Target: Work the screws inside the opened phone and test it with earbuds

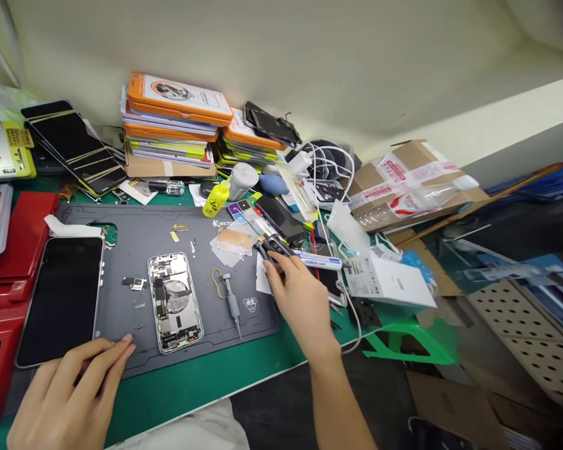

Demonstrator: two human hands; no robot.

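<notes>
Touching a slim black tool (pixel 261 249) with curled right fingers (pixel 276 281), bunching left fingers (pixel 106 360) nearly closed, cannot tell either hold, beside opened white-framed phone (pixel 178 321) flat on dark-grey mat (pixel 126 245), presumably for access.

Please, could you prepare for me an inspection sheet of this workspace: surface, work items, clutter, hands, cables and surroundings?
Surface: dark grey rectangular mat on a green table.
Work items: opened white-framed phone, insides showing; slim grey pen-shaped tool to its right; black-screened rectangular device at left.
Clutter: stacked orange-and-white boxes, small yellow bottle, brown cardboard box with a clear plastic bottle against it.
Left hand: fingertips together near the mat's front edge; whether they hold anything, cannot tell.
Right hand: fingers at a slim dark object; grip unclear.
Cables: looped white cables, right side.
Surroundings: pale wall behind; green plastic stool at right.
</notes>
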